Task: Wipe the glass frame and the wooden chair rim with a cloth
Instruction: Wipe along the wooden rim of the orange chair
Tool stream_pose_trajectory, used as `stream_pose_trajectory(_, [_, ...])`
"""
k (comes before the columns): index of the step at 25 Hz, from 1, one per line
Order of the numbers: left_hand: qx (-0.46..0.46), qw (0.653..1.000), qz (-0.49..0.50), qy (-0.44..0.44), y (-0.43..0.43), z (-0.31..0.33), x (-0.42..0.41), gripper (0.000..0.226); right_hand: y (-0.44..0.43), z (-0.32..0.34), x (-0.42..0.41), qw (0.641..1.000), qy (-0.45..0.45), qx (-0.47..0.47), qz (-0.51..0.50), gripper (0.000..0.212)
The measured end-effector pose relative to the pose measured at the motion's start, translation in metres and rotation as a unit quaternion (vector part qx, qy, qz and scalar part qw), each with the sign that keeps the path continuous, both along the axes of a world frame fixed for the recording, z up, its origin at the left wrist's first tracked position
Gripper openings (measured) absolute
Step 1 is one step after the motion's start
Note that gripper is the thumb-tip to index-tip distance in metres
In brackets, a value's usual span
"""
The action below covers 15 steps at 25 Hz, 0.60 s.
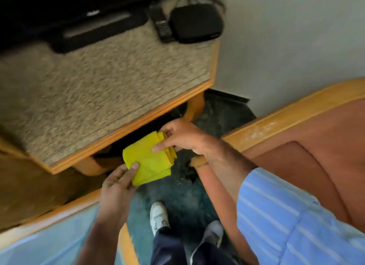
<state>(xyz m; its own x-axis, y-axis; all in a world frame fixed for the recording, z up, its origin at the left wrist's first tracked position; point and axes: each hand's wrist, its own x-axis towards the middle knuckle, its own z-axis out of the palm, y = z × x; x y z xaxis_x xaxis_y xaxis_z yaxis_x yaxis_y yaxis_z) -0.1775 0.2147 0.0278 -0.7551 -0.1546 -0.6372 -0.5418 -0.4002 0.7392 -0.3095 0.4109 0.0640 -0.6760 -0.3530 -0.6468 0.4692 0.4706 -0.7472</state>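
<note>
Both hands grasp a folded yellow cloth (151,160) between them: left hand (116,187) pinching its near corner, right hand (181,136) gripping its far folded edge. Wooden chair rim (292,114) lies right of the hands.

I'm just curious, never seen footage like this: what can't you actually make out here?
Head view only:
- Small black remote: buttons blurred.
- Dark screen: cut off by the top edge.
- Folded yellow cloth: edges covered by left hand and right hand.
- Glass frame: cannot be identified.
</note>
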Motion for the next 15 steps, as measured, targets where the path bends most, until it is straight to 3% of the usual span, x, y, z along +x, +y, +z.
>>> stream_pose_trajectory(4, [-0.016, 0.989, -0.128, 0.071, 0.085, 0.039, -0.073, 0.023, 0.110, 0.045, -0.014, 0.983, 0.062, 0.010, -0.175, 0.030])
stream_pose_trajectory(6, [-0.049, 0.978, -0.172, 0.105, 0.135, 0.051, -0.102, 0.025, 0.161, 0.056, -0.006, 0.962, 0.076, -0.015, -0.263, 0.021])
stream_pose_trajectory(9, [-0.081, 0.966, -0.211, 0.127, 0.206, 0.062, -0.139, 0.025, 0.226, 0.060, 0.010, 0.921, 0.099, -0.068, -0.371, 0.008])
stream_pose_trajectory(12, [-0.096, 0.941, -0.275, 0.172, 0.265, 0.066, -0.165, 0.014, 0.276, 0.062, 0.024, 0.872, 0.121, -0.090, -0.465, 0.015])
stream_pose_trajectory(15, [-0.171, 0.903, -0.323, 0.227, 0.321, 0.060, -0.182, 0.015, 0.317, 0.056, 0.038, 0.827, 0.148, -0.076, -0.536, 0.010])
